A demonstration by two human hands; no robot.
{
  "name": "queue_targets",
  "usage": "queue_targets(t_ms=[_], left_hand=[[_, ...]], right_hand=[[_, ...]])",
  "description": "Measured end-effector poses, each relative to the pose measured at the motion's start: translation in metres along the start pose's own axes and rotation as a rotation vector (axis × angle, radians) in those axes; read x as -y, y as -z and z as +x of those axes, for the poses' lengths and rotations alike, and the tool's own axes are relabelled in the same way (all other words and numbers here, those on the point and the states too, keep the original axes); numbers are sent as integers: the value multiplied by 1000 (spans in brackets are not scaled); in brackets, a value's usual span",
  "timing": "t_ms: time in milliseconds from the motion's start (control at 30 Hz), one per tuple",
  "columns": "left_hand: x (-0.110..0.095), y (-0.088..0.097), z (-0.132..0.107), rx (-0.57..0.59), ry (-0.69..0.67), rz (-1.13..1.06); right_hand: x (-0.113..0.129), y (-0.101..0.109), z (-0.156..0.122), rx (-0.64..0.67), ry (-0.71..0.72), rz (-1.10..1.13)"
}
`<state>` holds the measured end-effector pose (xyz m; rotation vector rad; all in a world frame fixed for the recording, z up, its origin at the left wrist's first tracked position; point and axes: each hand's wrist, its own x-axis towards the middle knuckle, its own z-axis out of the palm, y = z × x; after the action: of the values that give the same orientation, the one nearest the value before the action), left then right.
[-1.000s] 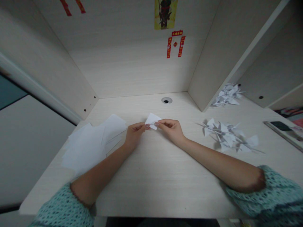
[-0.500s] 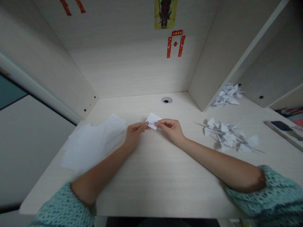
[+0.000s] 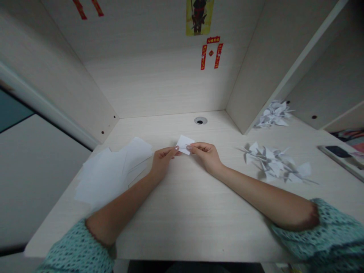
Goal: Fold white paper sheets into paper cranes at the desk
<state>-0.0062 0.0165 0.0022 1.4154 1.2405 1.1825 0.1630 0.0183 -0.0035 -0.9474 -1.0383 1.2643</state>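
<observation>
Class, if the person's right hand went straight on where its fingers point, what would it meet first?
The small white paper square, already in the grip of the right hand; just beyond it lies the left hand, though depth is hard to judge from this view.

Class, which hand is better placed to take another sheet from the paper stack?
Probably the left hand: it is nearer the paper stack; the right hand lies beyond the folded paper.

Two bare forearms (image 3: 122,204) angle inward from the near left and near right, wrists gently bent. The curled left hand (image 3: 163,163) and curled right hand (image 3: 206,156) stand just apart at centre, each pinching between thumb and fingertips (image 3: 190,148).
</observation>
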Motion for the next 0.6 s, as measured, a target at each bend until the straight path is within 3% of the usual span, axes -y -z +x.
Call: queue_targets(t_ms=[233, 433, 600], left_hand=[[5, 3, 4, -72, 49, -130], [3, 2, 2, 60, 1, 49], [3, 2, 1, 62, 19, 70]], right_hand=[[-1, 3, 5, -50, 8, 18], [-3, 3, 3, 10, 29, -22], [-6, 4, -1, 95, 68, -130]])
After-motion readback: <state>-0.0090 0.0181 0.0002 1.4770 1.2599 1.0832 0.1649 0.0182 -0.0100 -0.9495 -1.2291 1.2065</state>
